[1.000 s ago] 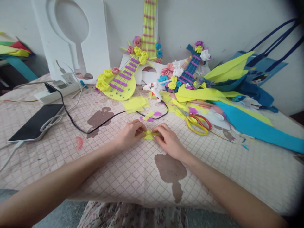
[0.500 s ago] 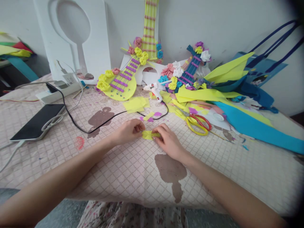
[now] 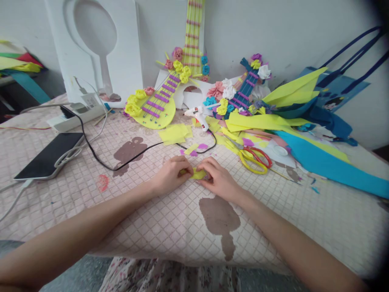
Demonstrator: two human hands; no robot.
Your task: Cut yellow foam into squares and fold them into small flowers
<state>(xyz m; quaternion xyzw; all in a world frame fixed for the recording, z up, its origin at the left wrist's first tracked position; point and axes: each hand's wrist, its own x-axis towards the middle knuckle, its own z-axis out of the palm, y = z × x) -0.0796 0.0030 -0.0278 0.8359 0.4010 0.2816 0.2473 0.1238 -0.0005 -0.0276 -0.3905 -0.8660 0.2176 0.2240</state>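
A small piece of yellow crepe paper (image 3: 198, 174) is stretched between my two hands, just above the quilted tablecloth. My left hand (image 3: 174, 173) pinches its left end, the fingers curled over it. At the other end my right hand (image 3: 219, 178) is closed on the paper with thumb and fingertips, hiding part of that edge. Beyond the hands lie a stack of yellow paper squares (image 3: 174, 134) and several purple scraps (image 3: 203, 146). A white glue gun (image 3: 198, 116) rests behind them, its black cord (image 3: 137, 154) curving left.
Scissors (image 3: 252, 160) with red and yellow handles lie to the right, near long yellow and blue crepe sheets (image 3: 322, 158). Flower-trimmed paper instruments (image 3: 158, 99) stand along the wall. At left are a tablet-like black device (image 3: 50, 156) and a power strip (image 3: 74, 117).
My left hand has shifted right, closer to my right hand, and now grips the yellow paper's left end. Less of the paper shows between them.
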